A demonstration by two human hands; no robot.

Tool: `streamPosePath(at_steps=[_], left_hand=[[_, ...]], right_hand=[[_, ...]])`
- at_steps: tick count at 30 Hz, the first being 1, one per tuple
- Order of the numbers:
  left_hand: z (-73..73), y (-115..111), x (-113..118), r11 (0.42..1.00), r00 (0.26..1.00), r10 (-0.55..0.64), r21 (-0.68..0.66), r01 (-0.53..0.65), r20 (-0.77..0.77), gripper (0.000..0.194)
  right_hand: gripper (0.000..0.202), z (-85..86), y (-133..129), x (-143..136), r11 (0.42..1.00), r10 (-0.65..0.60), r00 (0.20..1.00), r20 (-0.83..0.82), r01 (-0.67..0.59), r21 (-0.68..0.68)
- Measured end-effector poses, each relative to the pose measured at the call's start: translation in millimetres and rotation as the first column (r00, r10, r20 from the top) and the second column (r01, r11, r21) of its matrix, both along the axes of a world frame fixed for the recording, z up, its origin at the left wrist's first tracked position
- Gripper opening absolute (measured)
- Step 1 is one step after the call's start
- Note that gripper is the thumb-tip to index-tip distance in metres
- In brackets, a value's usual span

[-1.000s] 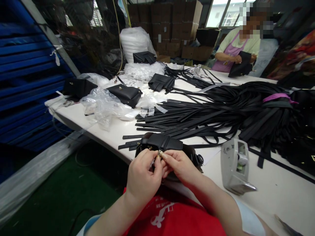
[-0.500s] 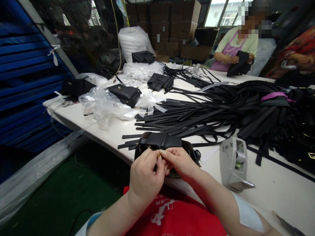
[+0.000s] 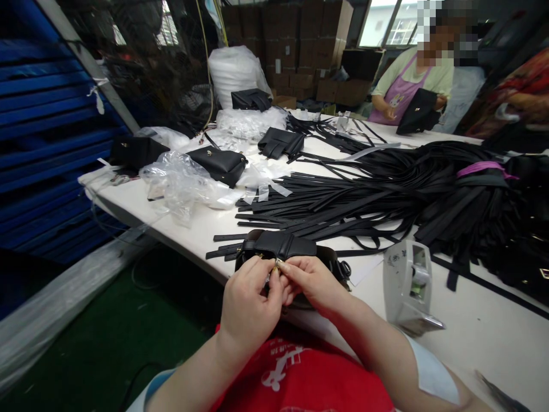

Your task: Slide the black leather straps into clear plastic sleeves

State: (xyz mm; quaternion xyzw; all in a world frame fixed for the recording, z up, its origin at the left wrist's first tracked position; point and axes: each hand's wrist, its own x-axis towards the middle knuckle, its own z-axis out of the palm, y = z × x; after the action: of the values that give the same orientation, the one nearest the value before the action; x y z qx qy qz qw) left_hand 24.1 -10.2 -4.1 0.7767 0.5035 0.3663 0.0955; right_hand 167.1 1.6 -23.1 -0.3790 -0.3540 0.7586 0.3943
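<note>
A black handbag [image 3: 295,245] stands at the table's near edge, its flap towards me. Between my fingertips, at the flap's front edge, shows a small shiny metal clasp [image 3: 278,262]. My left hand [image 3: 249,297] pinches at it from the left, thumb and fingers pressed together. From the right, my right hand [image 3: 312,280] pinches the same spot with thumb and forefinger. The lower front of the bag is hidden behind both hands. A strap ring [image 3: 344,269] sticks out at the bag's right side.
Black straps [image 3: 343,194] lie in a large bundle behind the bag, tied with a purple band [image 3: 482,167]. A tape dispenser [image 3: 407,286] stands right. Further left lie another black bag [image 3: 218,164] and clear plastic bags [image 3: 180,186]. Across the table a co-worker [image 3: 407,86] handles a black bag.
My left hand has shifted slightly left, and more of the metal clasp shows between my fingertips. Across the table, the co-worker's hand has dropped lower beside the black bag.
</note>
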Motion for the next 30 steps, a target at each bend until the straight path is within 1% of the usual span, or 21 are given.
streamPosePath(at_steps=[5,8,11,14,19,23,26,30], left_hand=[[-1.2,-0.7,3.2,1.0,1.0,0.0,0.017,0.0,-0.02,0.017],[-2.3,1.6,0.4,1.0,1.0,-0.004,-0.015,0.005,0.031,0.014],[-1.7,4.4,-4.2,0.998,0.996,0.006,-0.068,0.0,0.085,0.011],[-0.5,4.5,-6.6,0.996,0.997,0.006,-0.095,0.002,0.083,0.01],[-0.3,1.0,-3.1,1.0,0.999,0.0,-0.031,0.001,0.036,0.012],[-3.3,1.5,-0.2,1.0,1.0,-0.002,0.007,0.001,0.017,0.012],[-6.4,3.2,-0.9,1.0,0.999,-0.013,-0.001,0.013,0.042,0.011],[-7.3,5.0,-4.3,0.998,0.994,-0.015,-0.059,0.022,0.112,0.01]], right_hand=[[0.056,-2.6,1.7,0.6,1.0,-0.021,0.999,0.029,0.02,0.013],[0.055,-1.9,2.1,-0.5,0.999,-0.03,0.999,0.032,0.029,0.038],[0.05,1.0,1.5,-2.2,0.998,-0.005,1.0,0.003,0.005,0.066],[0.049,3.4,0.9,-3.4,0.998,0.017,1.0,0.004,-0.017,0.062],[0.051,4.5,2.8,-3.7,1.0,-0.009,0.999,0.039,0.008,0.015],[0.052,2.1,5.7,-3.0,1.0,-0.021,0.997,0.069,0.021,0.003],[0.052,-0.2,5.9,-2.0,0.999,-0.035,0.996,0.076,0.033,0.021],[0.051,-0.4,4.1,-0.5,0.998,-0.003,1.0,0.027,0.001,0.068]])
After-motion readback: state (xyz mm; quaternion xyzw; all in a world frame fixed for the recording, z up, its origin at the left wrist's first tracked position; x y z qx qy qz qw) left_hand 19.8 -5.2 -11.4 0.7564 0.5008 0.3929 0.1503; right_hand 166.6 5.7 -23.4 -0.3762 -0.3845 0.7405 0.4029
